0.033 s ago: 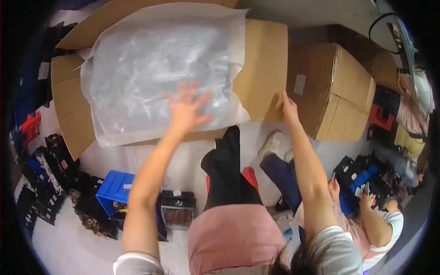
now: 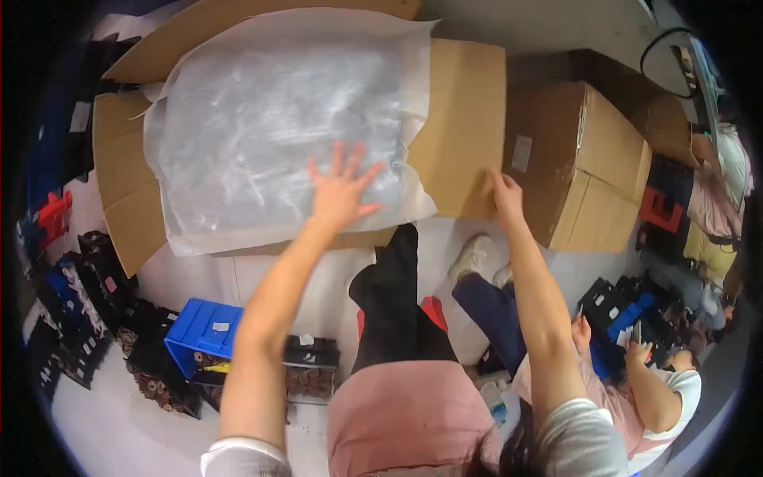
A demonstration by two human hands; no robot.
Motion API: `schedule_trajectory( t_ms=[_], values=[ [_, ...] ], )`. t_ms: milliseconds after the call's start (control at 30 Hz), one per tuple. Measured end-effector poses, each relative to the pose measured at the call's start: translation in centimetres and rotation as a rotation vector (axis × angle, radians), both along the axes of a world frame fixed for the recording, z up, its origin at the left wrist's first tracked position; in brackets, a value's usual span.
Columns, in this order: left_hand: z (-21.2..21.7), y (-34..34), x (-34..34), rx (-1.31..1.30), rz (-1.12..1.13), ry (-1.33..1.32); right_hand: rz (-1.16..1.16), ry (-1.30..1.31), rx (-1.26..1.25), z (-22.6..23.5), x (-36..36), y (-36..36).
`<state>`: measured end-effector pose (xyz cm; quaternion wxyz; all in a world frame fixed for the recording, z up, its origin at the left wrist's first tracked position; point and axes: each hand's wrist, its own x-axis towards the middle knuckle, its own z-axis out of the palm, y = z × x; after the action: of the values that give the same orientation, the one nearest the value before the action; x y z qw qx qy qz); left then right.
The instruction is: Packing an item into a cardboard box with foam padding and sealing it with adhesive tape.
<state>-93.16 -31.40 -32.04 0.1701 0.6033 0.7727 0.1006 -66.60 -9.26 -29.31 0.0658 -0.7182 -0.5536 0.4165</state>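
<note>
Cluttered floor below; your open left hand (image 2: 340, 191) is pressing soft, light plastic (image 2: 270, 119), right hand (image 2: 506, 199) gripping the stiff box (image 2: 469, 119) flap.

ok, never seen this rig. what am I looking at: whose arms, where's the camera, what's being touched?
There is no machine: a person wears a fisheye camera on the head, looking down, so straight edges bend. The two forearms coming from the lower edge are their own. The left hand lies flat, fingers spread, on a white foam sheet covering a large open cardboard box. The right hand grips that box's right flap. Nothing is lifted. A closed carton stands to the right, a blue crate on the floor, and a co-worker sits lower right.
</note>
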Motion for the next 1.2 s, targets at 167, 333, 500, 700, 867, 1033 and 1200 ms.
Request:
schedule_trajectory(
  t_ms=[167,333,500,700,867,1033,1200],
  values=[
    [-1.0,-1.1,-1.0,-0.392,-0.07,0.103,0.42,0.282,-0.081,9.1,-10.9,-10.3],
    [-0.2,-5.6,-2.5,-0.217,0.029,0.141,0.992,-0.097,0.306,-0.7,-19.1,-16.8],
    [0.6,-23.3,-12.5,0.107,0.556,0.066,1.236,-0.55,0.535,-5.8,-20.1,-16.3],
    [8.6,-26.0,-27.9,0.218,0.831,0.611,1.33,-0.689,0.41,-4.2,-21.9,-17.6],
    [13.1,-23.3,-32.5,-0.092,1.166,-0.151,1.322,-0.805,0.391,-4.5,-21.7,-17.1],
    [6.8,-20.5,-28.9,-0.295,0.346,-0.083,1.291,-0.842,0.342,-4.4,-22.2,-17.1],
    [-2.7,-19.2,-28.8,-0.328,0.272,0.039,1.288,-0.834,0.33,-4.4,-23.1,-17.3]
  ],
)
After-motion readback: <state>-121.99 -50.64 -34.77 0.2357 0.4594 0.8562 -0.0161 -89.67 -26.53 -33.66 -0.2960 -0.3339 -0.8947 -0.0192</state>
